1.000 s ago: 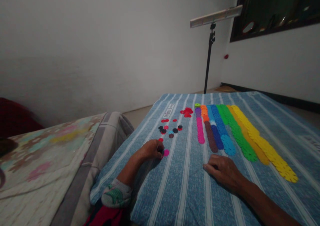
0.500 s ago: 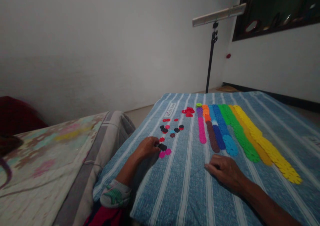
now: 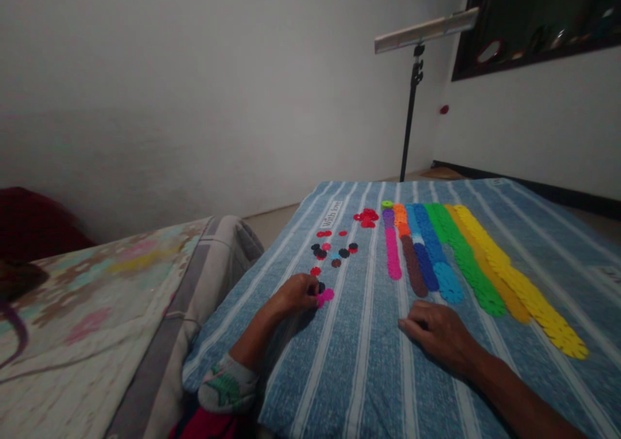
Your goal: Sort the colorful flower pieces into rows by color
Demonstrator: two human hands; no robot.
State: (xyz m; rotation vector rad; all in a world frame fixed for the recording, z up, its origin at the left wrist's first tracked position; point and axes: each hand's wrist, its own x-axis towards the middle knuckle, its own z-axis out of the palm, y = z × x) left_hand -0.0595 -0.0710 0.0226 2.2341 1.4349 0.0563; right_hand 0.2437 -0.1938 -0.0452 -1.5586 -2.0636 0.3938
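Observation:
My left hand (image 3: pixel 298 293) is low over the cloth, its thumb and fingers closed in a pinch at two pink discs (image 3: pixel 328 294). It partly covers one pink disc and black discs (image 3: pixel 321 288); whatever is between the fingertips is hidden. Beyond it lie loose toothed discs: a red disc (image 3: pixel 315 271), a brown disc (image 3: pixel 336 263), several black ones and a pile of red discs (image 3: pixel 367 217). My right hand (image 3: pixel 434 329) rests on the cloth with its fingers curled and nothing visible in them, near overlapping rows such as the brown row (image 3: pixel 414 271) and light blue discs (image 3: pixel 449 282).
Further right run a green row (image 3: pixel 466 264) and a yellow row (image 3: pixel 519 277) of discs on the striped blue cloth (image 3: pixel 349 374). A bed with a floral cover (image 3: pixel 97 322) stands left. Behind the table rises a black stand (image 3: pixel 410 116) with a light panel.
My left hand has shifted slightly right and toward me, now covering part of the black and pink discs. My right hand stays in place.

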